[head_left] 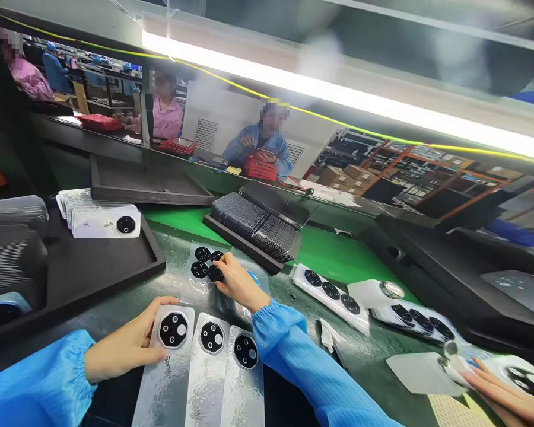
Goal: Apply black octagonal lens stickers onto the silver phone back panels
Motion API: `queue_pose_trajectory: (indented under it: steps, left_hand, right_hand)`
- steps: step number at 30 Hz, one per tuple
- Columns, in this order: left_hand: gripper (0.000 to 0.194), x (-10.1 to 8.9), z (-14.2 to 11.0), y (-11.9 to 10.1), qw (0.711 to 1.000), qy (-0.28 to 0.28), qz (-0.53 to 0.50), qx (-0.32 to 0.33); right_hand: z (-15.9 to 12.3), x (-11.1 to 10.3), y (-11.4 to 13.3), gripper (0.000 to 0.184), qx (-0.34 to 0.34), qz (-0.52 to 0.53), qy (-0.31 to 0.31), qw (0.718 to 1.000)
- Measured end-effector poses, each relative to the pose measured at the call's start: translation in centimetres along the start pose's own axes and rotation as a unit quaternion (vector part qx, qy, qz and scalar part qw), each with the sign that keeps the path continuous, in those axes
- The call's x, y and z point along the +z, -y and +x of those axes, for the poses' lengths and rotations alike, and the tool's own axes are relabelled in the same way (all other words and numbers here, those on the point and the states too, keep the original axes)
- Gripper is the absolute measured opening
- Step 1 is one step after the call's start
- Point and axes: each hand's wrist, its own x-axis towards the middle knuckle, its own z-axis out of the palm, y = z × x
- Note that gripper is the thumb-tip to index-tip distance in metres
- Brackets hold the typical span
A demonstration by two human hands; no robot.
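Note:
Three silver phone back panels (164,385) lie side by side in front of me, each with a black octagonal camera cover (211,338) at its top. My left hand (136,338) grips the leftmost panel by its upper left edge, thumb on the face and fingers at the far side. Beyond the panels, a clear plastic sheet (190,290) carries several black octagonal camera covers (200,269). My right hand (237,281) reaches over the sheet, thumb and forefinger pinched at the lower right cover. Its fingers partly hide that piece.
Black trays hold stacked panels (107,228) at left and many upright dark plates (258,219) behind. Bagged camera covers (331,290) and white bottles (374,293) stand at right. A co-worker's hand (502,385) touches something at far right. People sit beyond the partition.

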Motion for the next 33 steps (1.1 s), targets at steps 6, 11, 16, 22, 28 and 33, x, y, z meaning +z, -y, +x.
queue_pose_trajectory:
  steps: [6,11,16,22,28,33]
  left_hand:
    - [0.081,1.7,0.9,0.0,0.996,-0.021,-0.084,0.002]
    - [0.076,2.5,1.6,-0.3,0.996,-0.032,-0.085,-0.002]
    - [0.060,3.2,2.0,-0.7,0.995,-0.015,-0.095,0.021]
    - [0.053,4.2,2.8,-1.5,0.993,-0.021,-0.115,-0.004]
    - [0.051,4.9,4.3,-2.2,0.990,-0.016,-0.139,-0.034]
    - [0.052,5.1,6.1,-2.6,0.989,-0.027,-0.137,-0.045]
  right_hand:
    - [-0.2,0.2,-1.3,0.048,0.023,0.061,-0.017,0.998]
    - [-0.1,0.1,-2.0,0.041,0.045,0.118,-0.029,0.992]
    - [-0.8,-1.2,-1.9,0.041,0.038,0.161,-0.049,0.985]
    - [-5.2,-4.5,-1.1,0.039,0.042,0.184,-0.104,0.976]
    - [-12.0,-4.6,-0.4,0.032,0.099,0.253,-0.158,0.949]
    - [-16.6,-1.8,-2.3,0.036,0.178,0.341,-0.201,0.901]
